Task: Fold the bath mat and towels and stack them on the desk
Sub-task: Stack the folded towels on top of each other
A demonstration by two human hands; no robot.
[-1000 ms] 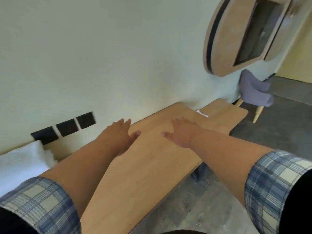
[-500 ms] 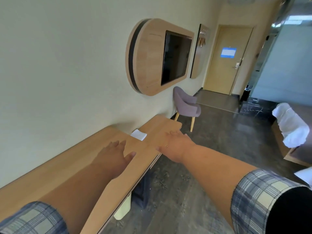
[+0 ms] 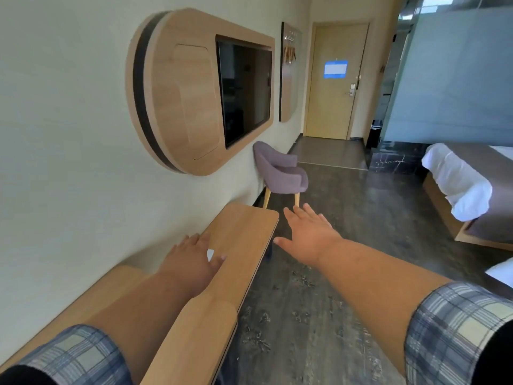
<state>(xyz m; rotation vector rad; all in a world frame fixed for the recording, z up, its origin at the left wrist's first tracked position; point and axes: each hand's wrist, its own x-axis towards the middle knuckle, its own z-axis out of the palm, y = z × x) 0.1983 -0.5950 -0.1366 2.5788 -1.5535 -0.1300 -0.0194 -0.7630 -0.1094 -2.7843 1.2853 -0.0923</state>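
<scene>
The long wooden desk (image 3: 244,237) runs along the left wall. My left hand (image 3: 191,259) is stretched out flat above it, fingers straight, holding nothing; a small white item (image 3: 210,254) on the desk shows just past its thumb. My right hand (image 3: 308,234) reaches forward past the desk's right edge, over the dark floor, fingers spread and empty. White bedding (image 3: 458,182) hangs over the corner of a bed at the right. No towels or bath mat are in view near my hands.
A wall panel with a dark TV screen (image 3: 244,90) hangs above the desk. A purple armchair (image 3: 280,173) stands just beyond the desk's far end. The room door (image 3: 333,81) is at the back. Dark floor (image 3: 347,212) lies between desk and bed.
My view has swung right, from the desk and a white towel at the left to the room, chair and bed. Both hands stay outstretched; the right one has moved off the desk.
</scene>
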